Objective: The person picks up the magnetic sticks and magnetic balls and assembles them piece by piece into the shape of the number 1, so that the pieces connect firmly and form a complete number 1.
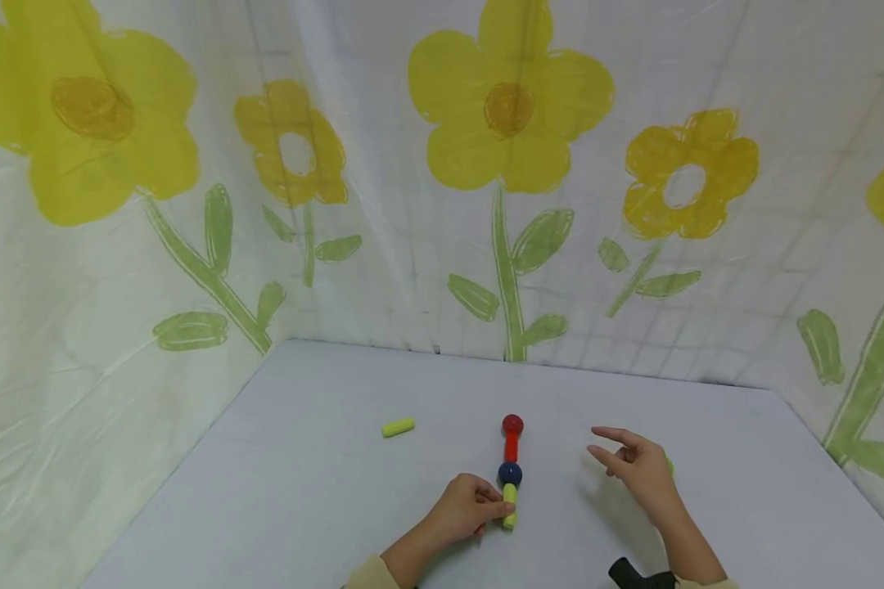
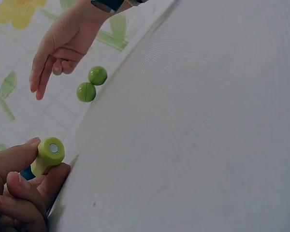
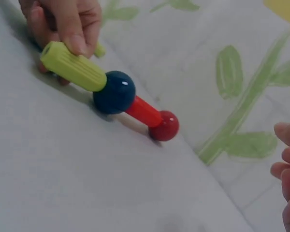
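My left hand (image 1: 462,509) pinches a yellow-green ribbed rod (image 1: 510,509) between thumb and fingers. That rod meets a dark blue ball (image 1: 510,474), which joins a red rod (image 1: 511,447) ending in a red ball (image 1: 512,424); together they make a straight chain along the table. A pale metal disc shows in the held rod's near end in the left wrist view. To the right, apart from the chain, my right hand (image 1: 639,474) hovers with thumb and index finger spread and nothing between them. Behind it, two green balls (image 2: 86,92) sit touching, mostly hidden in the head view.
Another yellow-green rod (image 1: 399,427) lies alone on the white table (image 1: 324,491), left of the chain. A white curtain (image 1: 383,245) painted with yellow flowers hangs behind the table's back edge and along its sides.
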Tool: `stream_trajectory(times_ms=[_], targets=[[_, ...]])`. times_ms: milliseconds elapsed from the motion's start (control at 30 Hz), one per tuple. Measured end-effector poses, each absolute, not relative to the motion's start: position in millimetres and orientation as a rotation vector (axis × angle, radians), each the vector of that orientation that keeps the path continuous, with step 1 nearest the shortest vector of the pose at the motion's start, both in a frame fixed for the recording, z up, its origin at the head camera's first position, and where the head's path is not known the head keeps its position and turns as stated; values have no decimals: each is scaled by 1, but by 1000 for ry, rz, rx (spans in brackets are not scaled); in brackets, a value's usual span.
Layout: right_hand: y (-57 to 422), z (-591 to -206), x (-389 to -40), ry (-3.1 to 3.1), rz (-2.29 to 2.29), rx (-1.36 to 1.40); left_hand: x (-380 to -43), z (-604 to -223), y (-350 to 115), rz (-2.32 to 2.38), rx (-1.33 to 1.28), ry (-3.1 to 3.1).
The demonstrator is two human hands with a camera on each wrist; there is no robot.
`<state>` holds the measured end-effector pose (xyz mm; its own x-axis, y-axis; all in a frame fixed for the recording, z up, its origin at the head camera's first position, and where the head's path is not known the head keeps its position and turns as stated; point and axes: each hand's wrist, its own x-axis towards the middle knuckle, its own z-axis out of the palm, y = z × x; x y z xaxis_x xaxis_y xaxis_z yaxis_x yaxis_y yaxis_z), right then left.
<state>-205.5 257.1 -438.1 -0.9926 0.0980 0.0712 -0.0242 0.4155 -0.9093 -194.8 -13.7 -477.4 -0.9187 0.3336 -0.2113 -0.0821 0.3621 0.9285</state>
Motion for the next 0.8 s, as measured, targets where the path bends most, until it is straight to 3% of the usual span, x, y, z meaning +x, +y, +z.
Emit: stream_trajectory(times_ms=[800], targets=[[323,-427,-199,-2711,1456,-302,-194,-477,-15,1584,240,2274]])
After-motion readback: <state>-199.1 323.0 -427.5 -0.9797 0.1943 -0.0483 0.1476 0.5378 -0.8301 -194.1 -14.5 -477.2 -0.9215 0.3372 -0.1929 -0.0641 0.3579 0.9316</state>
